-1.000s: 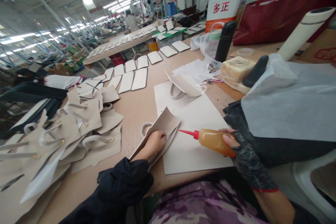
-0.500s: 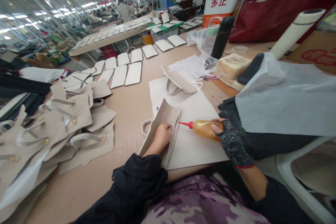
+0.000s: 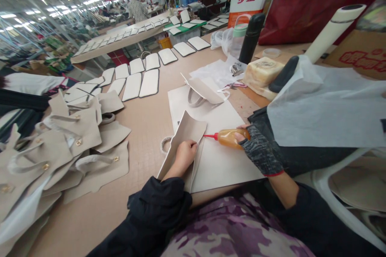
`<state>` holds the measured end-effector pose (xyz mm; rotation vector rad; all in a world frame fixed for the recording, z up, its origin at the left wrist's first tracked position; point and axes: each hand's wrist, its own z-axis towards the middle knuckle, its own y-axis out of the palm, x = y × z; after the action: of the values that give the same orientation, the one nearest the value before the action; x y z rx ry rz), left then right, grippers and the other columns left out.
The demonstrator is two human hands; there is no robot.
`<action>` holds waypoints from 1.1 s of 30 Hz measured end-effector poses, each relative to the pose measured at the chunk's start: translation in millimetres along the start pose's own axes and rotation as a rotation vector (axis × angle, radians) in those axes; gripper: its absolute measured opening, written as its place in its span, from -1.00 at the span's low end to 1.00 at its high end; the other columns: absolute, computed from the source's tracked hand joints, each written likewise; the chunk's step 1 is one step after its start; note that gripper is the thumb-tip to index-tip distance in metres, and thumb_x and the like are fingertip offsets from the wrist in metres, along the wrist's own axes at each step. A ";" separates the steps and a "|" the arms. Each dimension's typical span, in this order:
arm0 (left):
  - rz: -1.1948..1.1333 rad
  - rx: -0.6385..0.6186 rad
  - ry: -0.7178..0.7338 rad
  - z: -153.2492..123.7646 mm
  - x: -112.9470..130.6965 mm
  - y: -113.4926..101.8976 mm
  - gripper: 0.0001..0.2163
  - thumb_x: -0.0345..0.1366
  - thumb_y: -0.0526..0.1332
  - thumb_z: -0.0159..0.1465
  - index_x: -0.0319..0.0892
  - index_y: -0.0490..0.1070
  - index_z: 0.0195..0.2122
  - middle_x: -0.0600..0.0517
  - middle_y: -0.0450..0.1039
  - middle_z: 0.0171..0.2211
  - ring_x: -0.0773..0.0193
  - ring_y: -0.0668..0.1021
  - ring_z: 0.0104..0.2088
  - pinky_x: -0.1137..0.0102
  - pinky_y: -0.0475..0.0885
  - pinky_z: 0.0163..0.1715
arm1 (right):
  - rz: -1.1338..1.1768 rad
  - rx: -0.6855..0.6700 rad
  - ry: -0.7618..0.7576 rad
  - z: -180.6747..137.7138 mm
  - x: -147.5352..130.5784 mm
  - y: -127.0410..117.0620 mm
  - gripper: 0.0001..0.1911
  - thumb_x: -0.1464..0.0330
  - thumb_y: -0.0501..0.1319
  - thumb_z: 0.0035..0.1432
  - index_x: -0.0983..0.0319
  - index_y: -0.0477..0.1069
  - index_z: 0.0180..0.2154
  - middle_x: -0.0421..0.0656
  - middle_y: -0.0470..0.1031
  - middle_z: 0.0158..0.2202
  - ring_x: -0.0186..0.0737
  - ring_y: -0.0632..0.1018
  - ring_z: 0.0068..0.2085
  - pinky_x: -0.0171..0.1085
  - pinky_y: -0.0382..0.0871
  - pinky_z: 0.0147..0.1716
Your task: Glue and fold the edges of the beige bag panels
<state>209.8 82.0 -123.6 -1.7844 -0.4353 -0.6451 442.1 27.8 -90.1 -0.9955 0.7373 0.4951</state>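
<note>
Beige piece (image 3: 188, 126): edge at bottle's (image 3: 231, 138) nozzle (image 3: 211, 135); tabletop (image 3: 143, 128) separates it from pile (image 3: 86, 130).

Over the left edge of the pale board (image 3: 226, 168), the left hand (image 3: 184, 156) holds a folded beige bag piece (image 3: 190, 126) from inside. At the board's right edge, the gloved right hand (image 3: 252, 141) grips an amber bottle (image 3: 229, 138), its red nozzle (image 3: 211, 136) at the bag piece's rim. Another handled piece (image 3: 206, 89) sits on the board's far end, and a beige heap (image 3: 86, 128) lies well left of it.
</note>
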 end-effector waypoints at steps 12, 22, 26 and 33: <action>-0.001 0.007 0.004 0.3 0.4 0.7 -0.80 -0.37 0.13 0.20 -0.26 0.57 -0.30 -0.07 0.59 -0.33 0.19 0.56 -0.31 0.41 0.36 -0.28 | -0.014 -0.010 -0.047 7.9 5.6 -2.6 -0.70 0.11 0.11 0.12 0.19 0.35 -0.26 0.01 0.45 -0.28 0.04 0.48 -0.22 0.00 0.38 -0.12; -0.007 0.009 0.007 0.5 0.0 1.7 -0.80 -0.35 0.14 0.20 -0.25 0.57 -0.31 -0.05 0.59 -0.33 0.20 0.57 -0.30 0.41 0.37 -0.27 | -0.049 -0.018 -0.071 11.2 1.1 -4.2 -0.66 0.08 0.08 0.10 0.20 0.35 -0.28 -0.01 0.46 -0.30 0.01 0.48 -0.24 0.00 0.39 -0.13; -0.010 0.011 0.008 1.3 -1.1 2.4 -0.80 -0.36 0.14 0.20 -0.26 0.57 -0.30 -0.07 0.59 -0.32 0.18 0.57 -0.30 0.40 0.37 -0.27 | -0.055 -0.066 -0.073 11.2 -2.8 -7.1 -0.70 0.10 0.12 0.06 0.19 0.37 -0.32 0.00 0.46 -0.34 0.03 0.48 -0.27 0.01 0.39 -0.14; -0.011 0.013 0.007 0.6 -1.7 2.7 -0.81 -0.36 0.15 0.20 -0.26 0.56 -0.30 -0.08 0.59 -0.33 0.18 0.57 -0.31 0.39 0.37 -0.28 | -0.035 -0.105 -0.024 -1.4 0.6 -5.2 -0.67 0.10 0.09 0.08 0.20 0.38 -0.28 0.03 0.48 -0.29 0.07 0.48 -0.22 0.03 0.36 -0.10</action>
<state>210.2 81.8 -126.8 -1.7680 -0.4436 -0.6551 445.5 24.2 -88.1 -1.0965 0.6767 0.5190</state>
